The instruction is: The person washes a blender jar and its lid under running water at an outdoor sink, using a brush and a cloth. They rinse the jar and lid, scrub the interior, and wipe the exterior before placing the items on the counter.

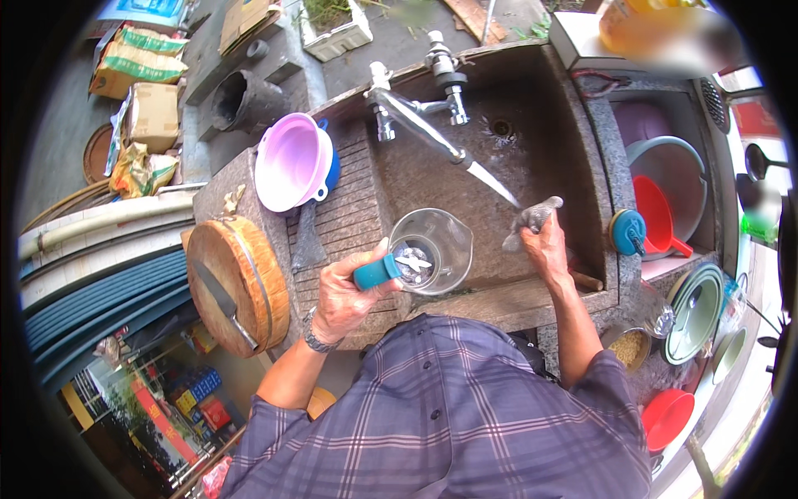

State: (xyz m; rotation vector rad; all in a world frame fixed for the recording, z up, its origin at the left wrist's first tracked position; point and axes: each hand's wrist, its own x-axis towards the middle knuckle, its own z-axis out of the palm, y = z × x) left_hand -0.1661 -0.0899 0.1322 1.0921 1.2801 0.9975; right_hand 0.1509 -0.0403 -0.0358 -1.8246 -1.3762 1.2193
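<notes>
My left hand [334, 301] is closed round the teal handle of a clear blender jar [453, 249]. Metal blades show at the bottom of the jar, whose mouth is tilted up toward me over the sink's near edge. My right hand [544, 247] grips a bunched grey cloth [530, 220] above the sink basin. A stream of water runs from the long spout of the chrome faucet [416, 121] down to the cloth. The stone sink [449, 187] has a ridged washboard slope on its left, and a drain lies toward its far right.
A pink basin [291, 162] over a blue one stands on the left ledge. Nearer, a knife [218, 295] lies on a round wooden chopping block [270, 287]. On the right are a teal-lidded container [628, 231], a red scoop [652, 212] in a grey basin, and green bowls [694, 312].
</notes>
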